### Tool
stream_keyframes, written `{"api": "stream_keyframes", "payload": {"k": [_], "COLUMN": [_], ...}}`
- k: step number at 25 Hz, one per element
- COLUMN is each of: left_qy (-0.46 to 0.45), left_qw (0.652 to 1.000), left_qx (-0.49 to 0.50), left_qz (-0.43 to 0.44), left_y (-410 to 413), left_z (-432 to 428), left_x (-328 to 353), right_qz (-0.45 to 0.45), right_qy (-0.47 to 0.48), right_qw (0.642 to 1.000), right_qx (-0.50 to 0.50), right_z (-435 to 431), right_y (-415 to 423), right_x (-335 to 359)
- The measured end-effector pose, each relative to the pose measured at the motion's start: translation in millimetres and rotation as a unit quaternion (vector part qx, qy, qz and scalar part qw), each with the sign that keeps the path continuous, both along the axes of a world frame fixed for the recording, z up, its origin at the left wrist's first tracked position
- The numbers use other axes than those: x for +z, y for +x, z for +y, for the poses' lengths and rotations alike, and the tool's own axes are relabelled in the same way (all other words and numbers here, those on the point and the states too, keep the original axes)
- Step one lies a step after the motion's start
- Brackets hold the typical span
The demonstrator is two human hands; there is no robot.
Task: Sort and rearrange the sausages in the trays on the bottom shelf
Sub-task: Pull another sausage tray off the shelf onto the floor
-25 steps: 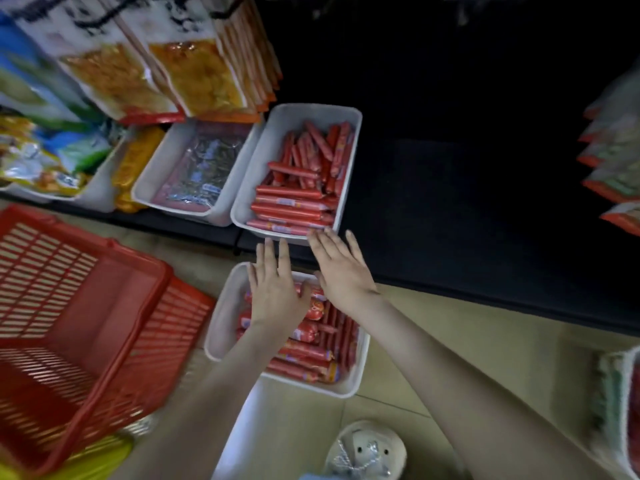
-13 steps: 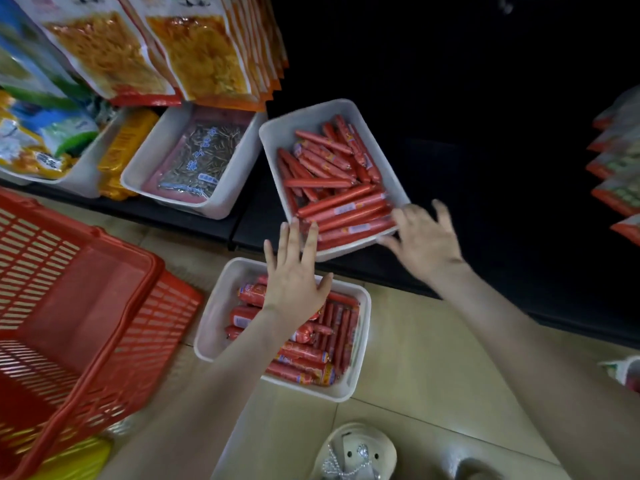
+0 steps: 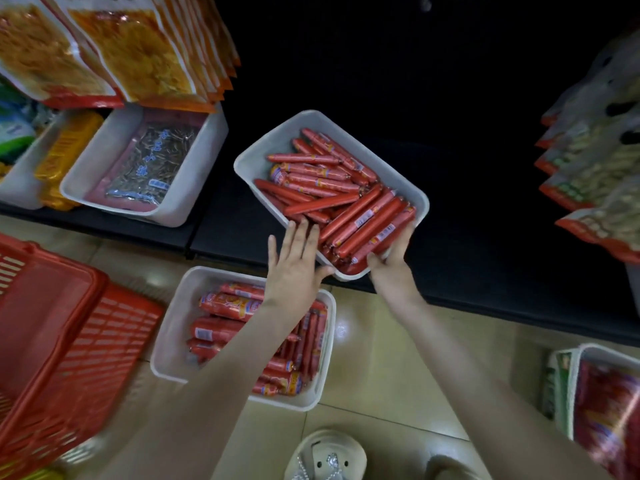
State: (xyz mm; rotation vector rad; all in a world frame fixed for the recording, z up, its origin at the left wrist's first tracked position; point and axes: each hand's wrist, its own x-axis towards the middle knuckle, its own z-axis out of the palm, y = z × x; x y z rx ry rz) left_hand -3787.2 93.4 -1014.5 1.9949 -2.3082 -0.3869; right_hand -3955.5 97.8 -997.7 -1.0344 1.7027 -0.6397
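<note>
Nearest the camera: a pale sandal point(image 3: 325, 455) stood on the tiled floor point(image 3: 381, 341), with a red basket point(image 3: 69, 341) to the left.
Floor tray: a white floor tray point(image 3: 166, 341) of packaged sausages point(image 3: 228, 304) lay under the left forearm, just near of the shelf edge.
Left hand: the left hand point(image 3: 294, 268) was flat with its fingers straight, resting against the near left side of the shelf tray and holding nothing.
Right hand: the right hand point(image 3: 393, 271) had its grip on the shelf tray's near right corner, thumb on the rim and fingers along the right side.
Shelf tray: the white shelf tray point(image 3: 258, 164) sat on the dark bottom shelf point(image 3: 485, 265), full of red sausages point(image 3: 329, 188) lying at mixed angles.
Relation that mattered: the tray lay just far of both hands, its long axis running far left to near right, askew to the shelf edge. Squaring it would likely fall to the right hand.
Beyond: a seed tray point(image 3: 207, 150) and hanging snack packs point(image 3: 131, 53) lay far left.
</note>
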Motion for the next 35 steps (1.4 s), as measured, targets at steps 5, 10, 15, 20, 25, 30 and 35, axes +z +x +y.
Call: {"api": "stream_keyframes", "payload": {"k": [5,10,15,20,25,30,35], "left_qy": [-0.055,-0.062,0.102,0.131,0.110,0.141,0.166], "left_qw": [0.997,0.990,0.957,0.950,0.957,0.958,0.966], "left_qx": [-0.014,0.086,0.213,0.239,0.243,0.221,0.163], "left_qz": [0.052,0.097,0.167,0.150,0.111,0.120,0.115], "left_y": [1,5,1,-9,-34,-75,-121], "left_z": [7,-23,-61,-73,-29,56,121], "left_x": [5,19,30,36,47,50,52], "right_qz": [-0.005,0.049,-0.029,0.005,0.020,0.046,0.056], "right_qy": [0.022,0.027,0.000,-0.041,-0.048,-0.015,0.014], "right_qw": [1.000,0.998,0.989,0.985,0.987,0.984,0.975], "right_qx": [-0.012,-0.011,-0.143,-0.165,-0.152,-0.173,-0.215], "right_z": [-8,6,12,3,32,134,225], "right_y": [-20,-102,-121,-96,-120,-166,-194], "right_x": [1,-5,-11,-6,2,-3,-1]}}
